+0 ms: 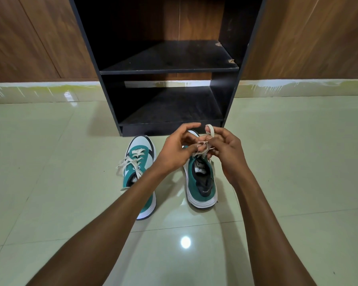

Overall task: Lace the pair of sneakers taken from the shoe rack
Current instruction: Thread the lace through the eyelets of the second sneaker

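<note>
Two teal-and-white sneakers stand on the tiled floor, toes toward the rack. The left sneaker [141, 170] has its cream lace threaded, with loose ends trailing to the left. Over the right sneaker [202, 182] both hands work its cream lace [210, 129]. My left hand [175, 151] pinches a strand near the tongue. A loop of the lace sticks up above the fingers of my right hand [225, 153], which grips it. The hands hide the front of the right sneaker.
A black shoe rack [170, 69] with two bare shelves stands just beyond the sneakers, against a wooden wall. Glossy pale tiles [298, 162] spread on all sides.
</note>
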